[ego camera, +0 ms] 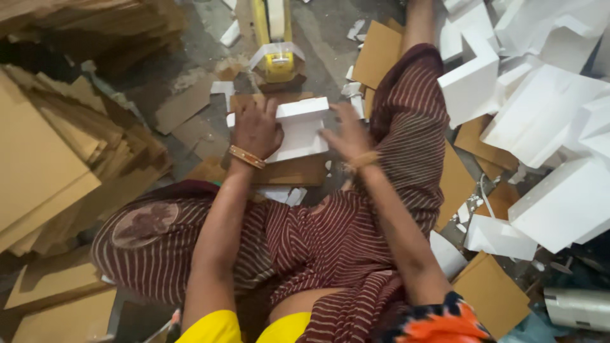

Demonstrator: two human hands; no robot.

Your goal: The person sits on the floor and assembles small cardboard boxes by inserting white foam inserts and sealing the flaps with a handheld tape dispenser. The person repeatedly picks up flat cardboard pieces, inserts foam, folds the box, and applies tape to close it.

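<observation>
A white foam block (298,130) is being pressed onto a cardboard sheet (289,170) on the floor, left hand (255,130) and right hand (346,134) spread flat on it, unclenched; uneven pressure is probably risking the brittle foam cracking or slipping

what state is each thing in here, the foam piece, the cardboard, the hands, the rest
white foam piece: lying on a cardboard sheet, pressed by both hands
cardboard sheet: flat on the floor
left hand: fingers spread on the foam
right hand: flat against the foam's edge
foam blocks: piled loosely
cardboard stack: stacked, slanting
yellow tool: on the floor, untouched
</observation>
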